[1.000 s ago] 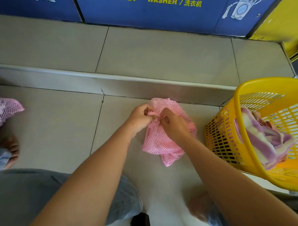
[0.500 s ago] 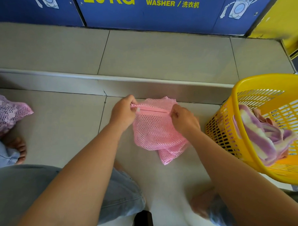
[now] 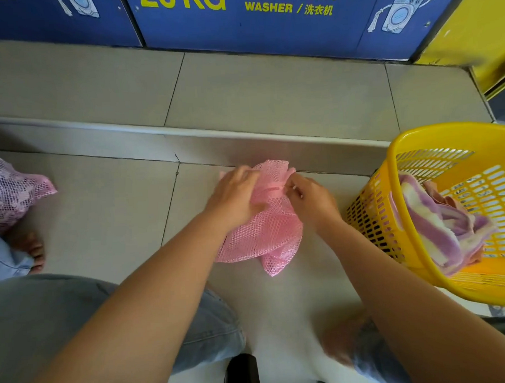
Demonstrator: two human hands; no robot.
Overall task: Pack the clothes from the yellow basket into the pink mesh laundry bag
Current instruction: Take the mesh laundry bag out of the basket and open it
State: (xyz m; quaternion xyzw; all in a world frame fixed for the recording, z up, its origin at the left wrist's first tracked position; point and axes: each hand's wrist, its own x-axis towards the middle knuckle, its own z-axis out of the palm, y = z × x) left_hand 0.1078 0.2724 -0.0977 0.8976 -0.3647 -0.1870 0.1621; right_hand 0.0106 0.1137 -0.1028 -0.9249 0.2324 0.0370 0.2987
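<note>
Both hands have drawn together again since half a second ago, when they held the zipper edge stretched out between them; now the left hand (image 3: 234, 196) lies closed over the top left of the pink mesh laundry bag (image 3: 261, 228), bunching the net under its palm, and the right hand (image 3: 309, 200) pinches something small at the end of the pink zipper band (image 3: 270, 189), most likely the pull, though it is too small to be sure. That bag hangs limp from the two grips just above the grey floor tiles (image 3: 102, 215), in front of the metal step edge (image 3: 272, 145), and looks empty and crumpled. It should handle as a light, floppy thing with no shape of its own: open netting that snags on fingers, so the firmer sewn band at the mouth is the place to hold while the zipper runs. Colour is a bright bubblegum pink with coarse diamond holes. Just to its right stands the yellow basket (image 3: 374, 215), tilted toward the person, with the clothes (image 3: 443, 226) inside, a soft heap striped purple and cream with a peach piece behind. Nothing has gone into the bag yet, by the look of it. Far left lies another pink mesh bag (image 3: 11, 193), filled, beside a bare foot (image 3: 31, 247).
</note>
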